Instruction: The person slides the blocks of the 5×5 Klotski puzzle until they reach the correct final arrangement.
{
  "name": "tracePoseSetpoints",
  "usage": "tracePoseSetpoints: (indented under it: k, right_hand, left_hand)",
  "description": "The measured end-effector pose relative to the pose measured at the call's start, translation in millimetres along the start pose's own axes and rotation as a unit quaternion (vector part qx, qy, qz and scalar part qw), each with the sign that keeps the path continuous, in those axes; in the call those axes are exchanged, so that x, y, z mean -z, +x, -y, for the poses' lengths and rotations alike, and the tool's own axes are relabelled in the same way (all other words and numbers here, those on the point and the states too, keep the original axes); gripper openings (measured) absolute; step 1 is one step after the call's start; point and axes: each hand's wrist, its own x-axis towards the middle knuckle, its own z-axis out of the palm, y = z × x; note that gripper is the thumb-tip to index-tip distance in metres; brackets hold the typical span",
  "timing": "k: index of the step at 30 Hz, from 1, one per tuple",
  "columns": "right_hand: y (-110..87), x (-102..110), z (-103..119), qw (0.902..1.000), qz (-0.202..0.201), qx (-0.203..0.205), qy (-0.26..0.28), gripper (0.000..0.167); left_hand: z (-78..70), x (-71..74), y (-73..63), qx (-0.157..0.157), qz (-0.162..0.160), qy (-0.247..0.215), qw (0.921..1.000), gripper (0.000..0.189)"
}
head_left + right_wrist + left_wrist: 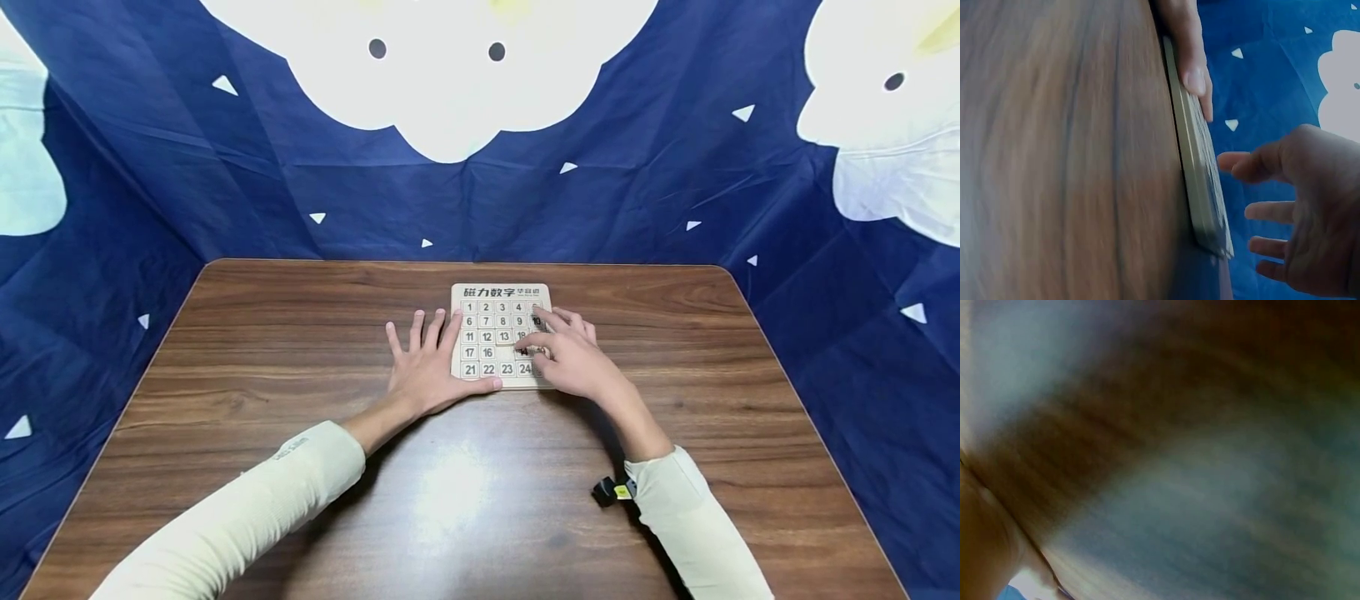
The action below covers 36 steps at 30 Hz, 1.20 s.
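A pale sliding number puzzle [459, 293] lies on the table, its square tiles printed with numbers in rows. A bare gap shows in the fourth row, between tile 16 [487, 352] and tile 14 [523, 352]. Fingers spread, my left hand [427, 375] rests against the puzzle's left side, with its thumb along the front edge. Over the right-hand columns is my right hand [576, 360], its index finger and thumb near tile 14 and its other fingers near the upper right tiles. It grips nothing; some tiles beneath it are hidden. The right wrist view shows the puzzle edge-on.
The brown wood-grain table [300, 333] stretches out on both sides and in front. Blue cloth [225, 183] with white clouds and triangles hangs behind and at the sides. A small black device [604, 492] sits at the right wrist. The left wrist view is mostly blurred tabletop.
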Motion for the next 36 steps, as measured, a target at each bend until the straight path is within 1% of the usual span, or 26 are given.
tracePoseSetpoints:
  k: [2,6,10,17,21,24,27,29,32,36]
  right_hand:
    - [2.6,-5.9,7.2,0.9999,0.010,0.014,0.000,0.037]
    - [5.2,-16.9,18.8,0.9986,0.033,0.037,-0.019,0.039]
    - [3.0,-17.4,20.3,0.9988,0.031,0.031,-0.022,0.039]
    - [-3.2,-10.0,7.3,0.9994,0.020,0.014,-0.024,0.036]
    - [-1.1,-11.2,11.6,0.9995,0.012,0.020,-0.022,0.036]
    - [4.5,-17.1,21.4,0.9989,0.026,0.032,-0.022,0.043]
    - [9.6,-23.5,30.8,0.9971,0.056,0.041,-0.029,0.052]
    - [11.1,-25.9,33.5,0.9959,0.070,0.042,-0.039,0.057]
    - [9.1,-24.7,32.4,0.9958,0.072,0.033,-0.046,0.059]
    - [3.8,-18.7,24.9,0.9969,0.057,0.021,-0.050,0.057]
  left_hand:
    - [-0.1,-0.4,0.3,0.001,-0.001,0.002,1.0000,0.145]
    - [-0.7,-1.3,0.4,0.001,0.001,0.005,1.0000,0.144]
    - [-1.0,-1.9,0.3,-0.002,-0.001,0.002,1.0000,0.144]
    - [0.0,-3.2,-0.8,0.004,-0.001,0.000,1.0000,0.144]
    - [0.9,-3.2,-0.7,0.002,-0.005,-0.003,1.0000,0.144]
    - [2.5,-3.4,-1.2,-0.006,-0.009,-0.002,0.9999,0.142]
    - [5.2,-3.7,-1.4,-0.018,-0.014,0.001,0.9997,0.137]
    - [6.8,-3.9,-1.5,-0.022,-0.014,0.005,0.9996,0.135]
    - [7.4,-4.0,-1.2,-0.023,-0.014,0.006,0.9996,0.135]
    - [5.8,-3.8,-0.7,-0.019,-0.014,0.007,0.9997,0.139]
